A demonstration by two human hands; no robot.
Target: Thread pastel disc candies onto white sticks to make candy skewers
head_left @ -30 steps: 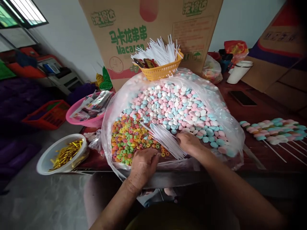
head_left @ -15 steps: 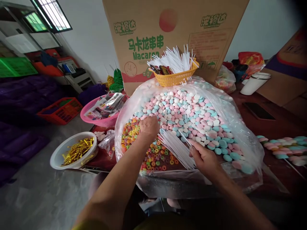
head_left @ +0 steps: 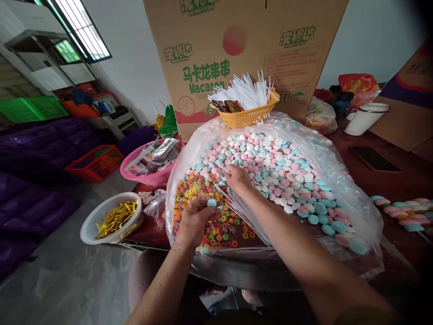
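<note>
My left hand (head_left: pixel 194 219) is closed over the ring-shaped cereal (head_left: pixel 225 225), pinching a pale blue marshmallow (head_left: pixel 211 203) between thumb and fingers. Up and to the right, my right hand (head_left: pixel 239 178) is closed on a thin white stick (head_left: pixel 222 168), of which only a short end shows past the fingers. Below that hand, a bundle of white sticks (head_left: pixel 248 216) lies between the cereal and the heap of pink, white and blue marshmallows (head_left: pixel 287 180). Clear plastic sheeting (head_left: pixel 358 216) surrounds the heap.
A yellow basket (head_left: pixel 248 118) of sticks and packets stands behind the heap, before a large cardboard box (head_left: pixel 250 27). Leftward are a pink basket (head_left: pixel 149 179) of packets and a white bowl (head_left: pixel 88 225) of gold ties. A phone (head_left: pixel 375 159) and finished marshmallow skewers (head_left: pixel 406 212) lie right.
My left hand has drawn back toward me from the heap's edge and now shows a blue marshmallow. My right hand has moved left and away from me with the stick.
</note>
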